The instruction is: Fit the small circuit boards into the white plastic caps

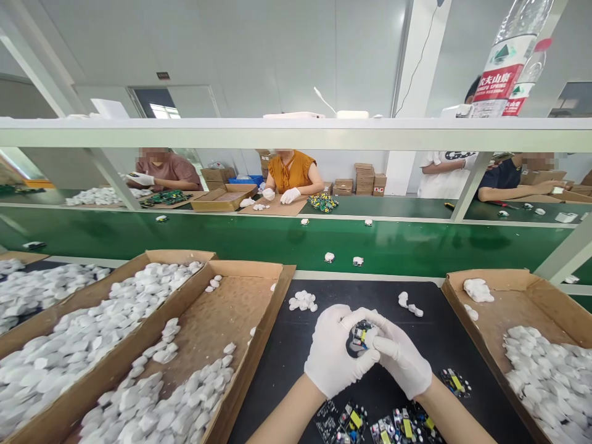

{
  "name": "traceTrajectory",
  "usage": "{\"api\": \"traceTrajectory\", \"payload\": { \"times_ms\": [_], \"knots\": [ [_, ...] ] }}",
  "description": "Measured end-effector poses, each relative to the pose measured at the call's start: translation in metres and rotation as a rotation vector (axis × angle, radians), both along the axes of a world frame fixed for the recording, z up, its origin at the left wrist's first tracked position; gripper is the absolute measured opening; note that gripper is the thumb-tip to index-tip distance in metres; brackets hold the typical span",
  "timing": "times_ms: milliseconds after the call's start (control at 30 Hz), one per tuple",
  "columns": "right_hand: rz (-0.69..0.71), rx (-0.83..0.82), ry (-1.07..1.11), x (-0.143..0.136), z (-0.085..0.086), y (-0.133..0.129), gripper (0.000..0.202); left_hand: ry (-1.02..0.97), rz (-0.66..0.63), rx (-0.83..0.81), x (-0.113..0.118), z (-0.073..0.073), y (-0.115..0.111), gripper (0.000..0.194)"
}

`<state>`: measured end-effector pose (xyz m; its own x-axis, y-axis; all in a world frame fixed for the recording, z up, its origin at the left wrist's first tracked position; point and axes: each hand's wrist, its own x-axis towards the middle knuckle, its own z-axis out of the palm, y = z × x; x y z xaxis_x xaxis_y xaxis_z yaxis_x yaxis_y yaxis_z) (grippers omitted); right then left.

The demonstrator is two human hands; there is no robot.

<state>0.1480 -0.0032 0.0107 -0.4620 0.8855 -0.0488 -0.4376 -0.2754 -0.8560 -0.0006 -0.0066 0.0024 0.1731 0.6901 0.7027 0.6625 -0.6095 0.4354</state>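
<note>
My left hand [333, 351], in a white glove, curls around a small circuit board [358, 336] with a yellow part on it. My right hand [401, 356], gloved too, meets it from the other side, its fingers closed on the same board. A whitish piece sits against the board by the right thumb; its shape is partly covered by the fingers. Below my wrists, several loose circuit boards [407, 425] lie on the black mat [277, 370]. One more circuit board [456, 382] rests to the right of my right wrist.
Small white pieces [303, 301] lie on the mat. Cardboard trays [245, 296] of white pieces stand left, another cardboard tray [493, 280] right. Beyond runs a green conveyor belt [259, 246] carrying a few small units [329, 257]. A shelf [296, 132] crosses above; co-workers sit opposite.
</note>
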Motion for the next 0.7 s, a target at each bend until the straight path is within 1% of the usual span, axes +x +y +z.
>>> {"api": "traceTrajectory", "payload": {
  "times_ms": [100, 167, 300, 333, 400, 500, 600, 700],
  "knots": [
    [-0.008, -0.029, 0.065, -0.001, 0.001, -0.002, 0.051, -0.062, -0.063, -0.034, 0.000, 0.000, 0.000, 0.045],
    [-0.021, -0.038, 0.056, -0.002, 0.004, -0.003, 0.047, -0.115, -0.121, -0.044, 0.000, -0.001, 0.000, 0.044],
    [0.004, 0.005, -0.043, -0.005, 0.012, -0.006, 0.024, -0.125, -0.232, -0.085, -0.001, -0.004, -0.001, 0.044],
    [0.015, 0.014, -0.051, -0.005, 0.013, -0.007, 0.021, -0.131, -0.257, -0.092, -0.002, -0.004, -0.002, 0.044],
    [0.025, 0.014, -0.047, -0.005, 0.015, -0.007, 0.022, -0.164, -0.297, -0.099, -0.002, -0.005, -0.002, 0.043],
    [0.016, 0.009, -0.048, -0.004, 0.015, -0.007, 0.024, -0.249, -0.356, -0.109, 0.000, -0.006, -0.002, 0.036],
    [0.015, 0.023, -0.058, -0.004, 0.014, -0.006, 0.024, -0.338, -0.375, -0.124, 0.002, -0.006, -0.002, 0.028],
    [0.010, 0.056, -0.031, -0.005, 0.012, -0.007, 0.022, -0.365, -0.340, -0.117, 0.005, -0.006, -0.002, 0.025]
  ]
}}
